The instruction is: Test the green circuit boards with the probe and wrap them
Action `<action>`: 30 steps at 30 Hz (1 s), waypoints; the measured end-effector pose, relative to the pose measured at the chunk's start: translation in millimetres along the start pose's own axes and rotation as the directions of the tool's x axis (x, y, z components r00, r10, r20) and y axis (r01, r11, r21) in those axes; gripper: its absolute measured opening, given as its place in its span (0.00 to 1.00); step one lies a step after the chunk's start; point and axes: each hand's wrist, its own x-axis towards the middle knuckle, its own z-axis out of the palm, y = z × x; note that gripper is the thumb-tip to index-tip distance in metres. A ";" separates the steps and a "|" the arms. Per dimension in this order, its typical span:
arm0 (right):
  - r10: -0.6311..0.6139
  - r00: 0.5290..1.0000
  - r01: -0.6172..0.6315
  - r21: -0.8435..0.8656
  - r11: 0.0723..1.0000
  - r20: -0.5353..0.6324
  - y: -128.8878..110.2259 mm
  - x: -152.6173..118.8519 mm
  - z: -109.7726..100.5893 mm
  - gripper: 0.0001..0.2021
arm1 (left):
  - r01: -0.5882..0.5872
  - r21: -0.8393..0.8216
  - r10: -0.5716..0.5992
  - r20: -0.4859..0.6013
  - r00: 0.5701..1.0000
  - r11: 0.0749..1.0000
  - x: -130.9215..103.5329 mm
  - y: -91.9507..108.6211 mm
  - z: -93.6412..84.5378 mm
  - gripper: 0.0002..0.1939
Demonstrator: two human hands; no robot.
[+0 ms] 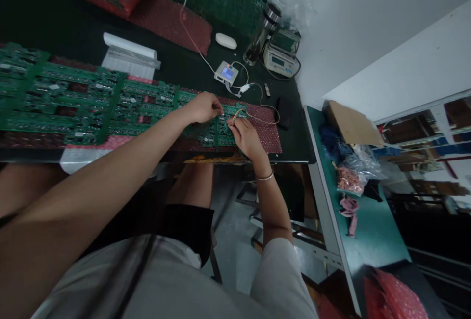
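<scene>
My left hand (203, 107) is over the right end of a row of green circuit boards (162, 98), fingers curled into a pinch at a board's edge. Whatever sits between those fingertips is too small to make out. My right hand (246, 136) is closed on the end of a thin yellowish cable (253, 115), just above the same board. The cable loops right across pink bubble wrap (270, 132) and back to a white connector (245, 88). That connector joins a small white device with a lit screen (226, 72).
Behind the boards lie a white roll (130, 46) and a white oval case (225, 40). A glass bottle (259, 39) and a scale (279, 59) stand at the back right. A dark pouch (286, 113) lies near the right table edge. A lower green bench (371, 221) holds bags and cardboard.
</scene>
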 end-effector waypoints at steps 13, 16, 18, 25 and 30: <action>0.078 0.986 -0.058 0.135 0.989 -0.147 14.3 -7.7 17.0 0.15 | -0.087 0.129 0.084 0.029 0.996 0.988 4.5 5.6 2.7 0.09; 0.081 0.986 -0.064 0.118 0.991 -0.147 15.3 -8.0 20.0 0.15 | -0.084 0.166 0.082 0.023 0.996 0.983 7.5 10.0 6.7 0.08; 0.093 0.986 -0.079 0.104 0.991 -0.139 15.3 -7.9 20.5 0.15 | -0.076 0.167 0.073 0.029 0.997 0.983 10.0 11.4 9.9 0.07; 0.120 0.983 -0.104 0.114 0.988 -0.140 14.9 -8.2 20.3 0.16 | -0.031 0.163 0.030 0.014 0.999 0.986 14.6 11.0 18.3 0.06; 0.108 0.984 -0.091 0.121 0.988 -0.141 15.4 -8.3 21.2 0.16 | -0.013 0.204 0.004 0.045 0.999 0.979 16.2 12.4 18.5 0.07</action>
